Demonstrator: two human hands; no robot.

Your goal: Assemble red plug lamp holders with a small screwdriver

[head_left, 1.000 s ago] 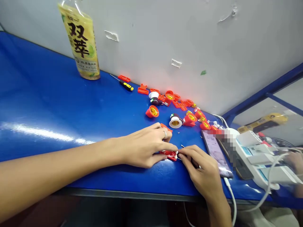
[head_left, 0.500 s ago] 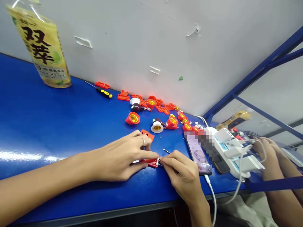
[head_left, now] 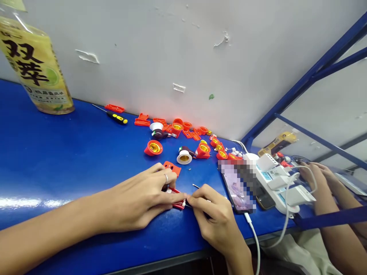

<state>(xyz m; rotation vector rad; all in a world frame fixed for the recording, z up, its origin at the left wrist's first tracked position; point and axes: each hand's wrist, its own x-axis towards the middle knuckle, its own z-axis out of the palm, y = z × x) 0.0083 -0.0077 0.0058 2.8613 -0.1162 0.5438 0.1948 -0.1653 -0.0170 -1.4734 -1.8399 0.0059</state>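
My left hand [head_left: 151, 194] is closed on a small red plastic housing [head_left: 178, 205], pressing it to the blue tabletop. White bits show inside the housing and at its right end. My right hand [head_left: 215, 215] pinches at that same end, its fingertips meeting my left index finger. What lies between the right fingertips is too small to make out. A thin metal tip [head_left: 195, 186] pokes out behind the right hand; its other end is hidden. Just beyond my left fingers lies a flat red plastic piece [head_left: 172, 168].
Red lamp sockets [head_left: 153, 148], a white-rimmed socket [head_left: 184, 157] and red covers line the wall. A screwdriver [head_left: 117, 117] and a drink bottle [head_left: 43, 76] stand left. At right are a phone [head_left: 236, 187], a power strip [head_left: 282, 198] with chargers, and another person's hands [head_left: 318, 175].
The view has shifted, so things on the table appear further left and slightly lower. Both hands stay at the red housing, with only slight finger movement.
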